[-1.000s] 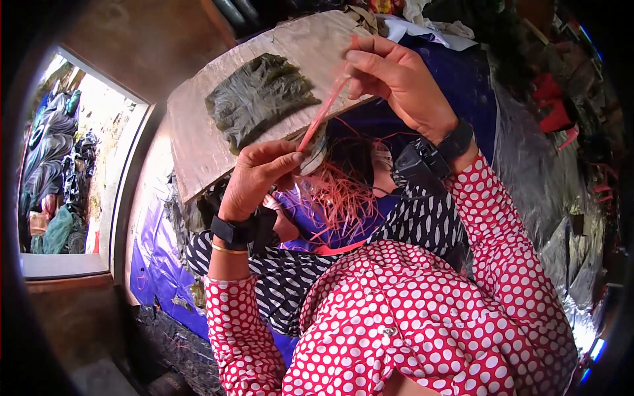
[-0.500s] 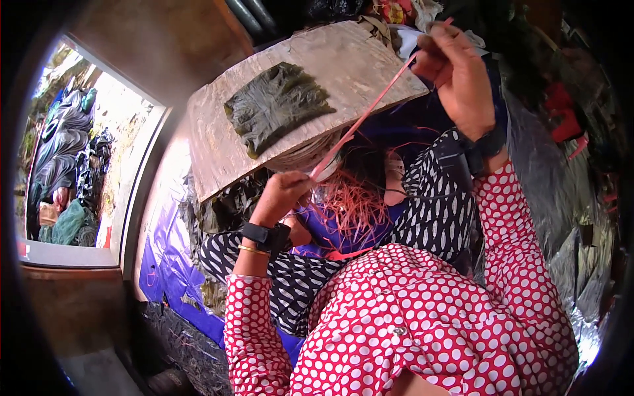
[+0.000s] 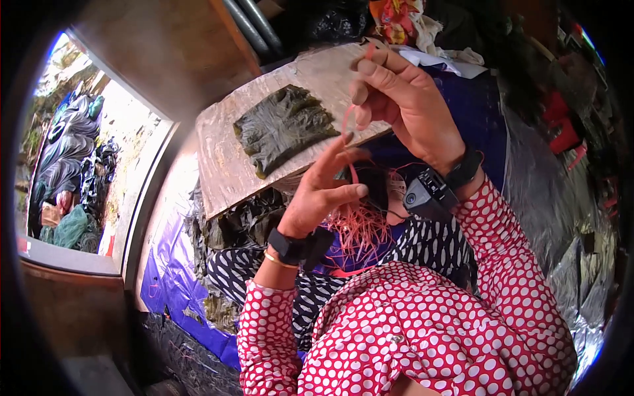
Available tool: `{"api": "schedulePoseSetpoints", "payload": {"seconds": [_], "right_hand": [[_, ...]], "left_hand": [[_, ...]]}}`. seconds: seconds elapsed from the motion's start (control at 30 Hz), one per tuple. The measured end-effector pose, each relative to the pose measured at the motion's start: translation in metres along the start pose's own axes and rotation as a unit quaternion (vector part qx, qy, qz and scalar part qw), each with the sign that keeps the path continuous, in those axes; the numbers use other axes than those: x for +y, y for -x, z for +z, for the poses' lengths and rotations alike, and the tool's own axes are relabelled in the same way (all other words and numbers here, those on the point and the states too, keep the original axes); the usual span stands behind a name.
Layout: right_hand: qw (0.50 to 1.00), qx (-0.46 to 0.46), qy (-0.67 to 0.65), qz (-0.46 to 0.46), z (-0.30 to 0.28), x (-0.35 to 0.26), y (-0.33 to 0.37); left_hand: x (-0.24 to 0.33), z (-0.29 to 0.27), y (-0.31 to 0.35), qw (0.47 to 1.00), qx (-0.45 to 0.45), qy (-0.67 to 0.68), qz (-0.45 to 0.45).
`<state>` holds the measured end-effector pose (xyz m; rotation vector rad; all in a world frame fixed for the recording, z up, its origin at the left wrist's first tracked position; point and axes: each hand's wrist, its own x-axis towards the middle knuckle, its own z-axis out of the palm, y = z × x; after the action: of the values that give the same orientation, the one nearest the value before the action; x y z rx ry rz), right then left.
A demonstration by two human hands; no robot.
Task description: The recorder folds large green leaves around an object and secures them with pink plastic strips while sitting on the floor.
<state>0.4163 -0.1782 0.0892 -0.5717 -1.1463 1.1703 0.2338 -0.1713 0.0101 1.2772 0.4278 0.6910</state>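
My right hand (image 3: 416, 109) is raised above the board's right edge, thumb and fingers pinched on a thin pink plastic strip (image 3: 346, 119). Its short end sticks up past the fingertips, while the rest hangs toward my left hand (image 3: 317, 191). That left hand has its fingers stretched out and the thumb apart. The strip passes by its fingertips, and the fingers are slightly blurred. On the tilted wooden board (image 3: 214, 158) lies a dark green, wrinkled leafy sheet (image 3: 285, 129), folded into a rough rectangle. A tangle of pink strips (image 3: 360, 231) rests below my hands, between my legs.
Dark leafy pieces (image 3: 238, 221) are heaped under the board's near left edge. Blue plastic sheeting (image 3: 175, 264) covers the floor at left, beside a doorway frame (image 3: 142, 198). Crumpled clear plastic (image 3: 538, 191) lies to the right. Metal pipes (image 3: 254, 26) stand behind the board.
My hands have come closer together: the right moved left and down, the left moved right and up. The strip, stretched tight between them before, now hangs slack, and my left fingers have spread.
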Motion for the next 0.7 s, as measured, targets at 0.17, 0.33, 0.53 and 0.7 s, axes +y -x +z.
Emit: {"api": "schedulePoseSetpoints", "payload": {"seconds": [0.17,0.33,0.53,0.7], "right_hand": [[0.991,0.116,-0.061,0.032,-0.048,0.018,-0.014],[0.969,0.218,-0.068,0.097,-0.148,0.087,-0.010],[0.920,0.313,-0.143,0.185,-0.170,0.154,0.008],[0.910,0.342,-0.134,0.192,-0.178,0.174,-0.001]], "left_hand": [[-0.003,-0.032,0.025,0.994,0.067,-0.050,-0.075],[-0.007,-0.117,0.069,0.940,0.225,-0.175,-0.185],[-0.014,-0.185,0.086,0.890,0.310,-0.225,-0.246],[-0.024,-0.202,0.059,0.815,0.363,-0.334,-0.305]]}}
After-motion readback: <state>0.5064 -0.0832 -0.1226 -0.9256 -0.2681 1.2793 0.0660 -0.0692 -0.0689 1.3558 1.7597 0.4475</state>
